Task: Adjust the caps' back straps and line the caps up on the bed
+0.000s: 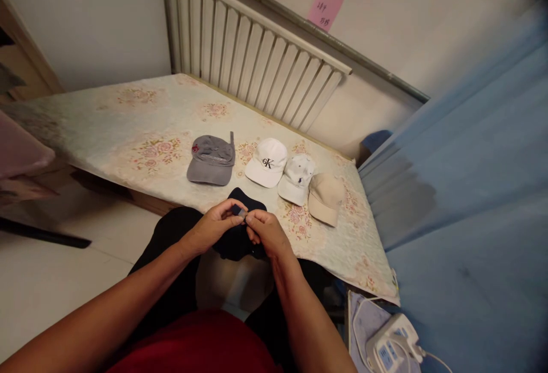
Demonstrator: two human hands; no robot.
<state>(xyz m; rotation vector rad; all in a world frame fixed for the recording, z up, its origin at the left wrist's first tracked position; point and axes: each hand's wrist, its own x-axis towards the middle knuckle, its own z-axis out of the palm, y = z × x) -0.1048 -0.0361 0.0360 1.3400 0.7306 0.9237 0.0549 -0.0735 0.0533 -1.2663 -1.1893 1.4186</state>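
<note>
Dark baseball cap (233, 246): above lap, by edge of floral cover (160, 127) | Grip: left hand (219, 220) and right hand (266, 229) pinching its strap (237, 210) | Handling: probably light, crown soft, brim stiffer; steady by brim, work strap with fingertips.

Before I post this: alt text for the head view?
Left hand and right hand, close together, hold a dark baseball cap near the wearer's knees. Beyond, on a floral-print cover, sit a gray cap, a white cap with "CK" lettering, a white cap with a small dark emblem and a beige cap, left to right.
</note>
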